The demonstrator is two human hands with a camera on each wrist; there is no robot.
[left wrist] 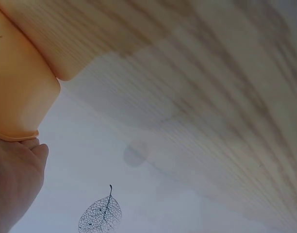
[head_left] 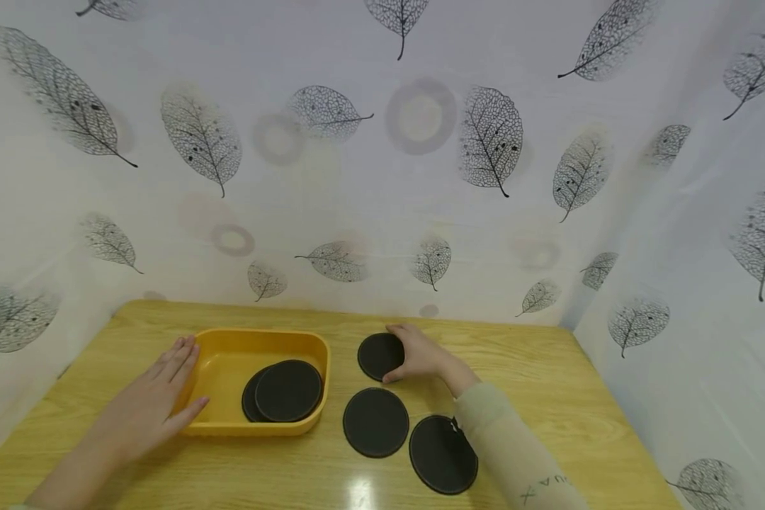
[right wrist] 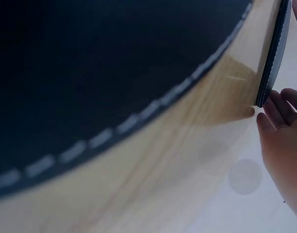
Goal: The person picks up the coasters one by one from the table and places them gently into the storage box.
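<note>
My right hand (head_left: 417,354) spans a round black coaster (head_left: 380,357) at the back, thumb at its near edge and fingers at its far edge. In the right wrist view, the fingers of that hand (right wrist: 284,116) meet the rim of this coaster (right wrist: 273,58), seen edge-on. My left hand (head_left: 146,407) rests against the left end of a yellow plastic tray (head_left: 264,340), fingers straight along its rim and thumb pointing inward. Two overlapping black coasters (head_left: 288,391) lie in the tray's right part. The left wrist view catches the left hand (left wrist: 20,179) at the tray's rim (left wrist: 22,136).
Two more black coasters with stitched edges lie on the wooden table (head_left: 535,418): one (head_left: 376,422) right of the tray, the other (head_left: 443,455) nearer and partly under my right sleeve (head_left: 516,446). A leaf-patterned white sheet (head_left: 357,177) hangs behind and at the sides.
</note>
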